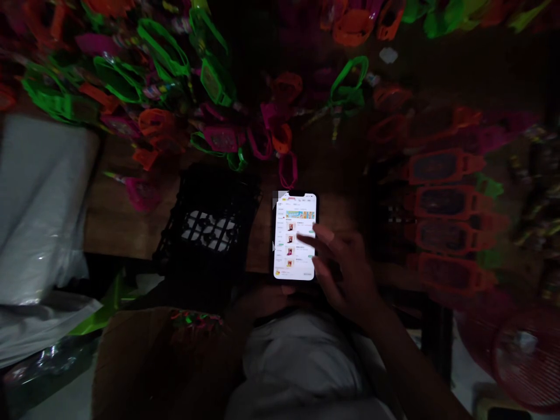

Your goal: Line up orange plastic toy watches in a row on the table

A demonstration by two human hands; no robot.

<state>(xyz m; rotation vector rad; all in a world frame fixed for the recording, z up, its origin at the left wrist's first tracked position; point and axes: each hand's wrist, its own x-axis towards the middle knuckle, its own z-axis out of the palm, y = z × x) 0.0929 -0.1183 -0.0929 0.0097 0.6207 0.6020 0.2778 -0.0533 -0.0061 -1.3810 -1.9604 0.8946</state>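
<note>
From my feed, the phone [295, 236] lies lit at the near edge of the surface [114, 216], its long axis running away from me, almost straight up the frame with a slight tilt. My right hand [345, 268] sits just to its right and a little nearer to me, loosely spread and holding nothing, with a fingertip [321, 233] reaching left over the right edge of the screen (touching or just above it, I think; the dim light leaves that unclear). The screen shows a list with small pictures. My left hand is not in view, so the right is the only one near the phone.

Just left of the phone stands a black crate [210, 227] with pale things showing through its grid. Beyond both, the wooden surface is heaped with green, orange and pink plastic frames [175, 76]; to the right, a row of orange frames [441, 204] lies stacked toward me. At far left hangs pale plastic sheeting [39, 204], and a cardboard box [144, 361] sits low on the left. A red mesh basket [520, 356] is at lower right. The room is very dark.
</note>
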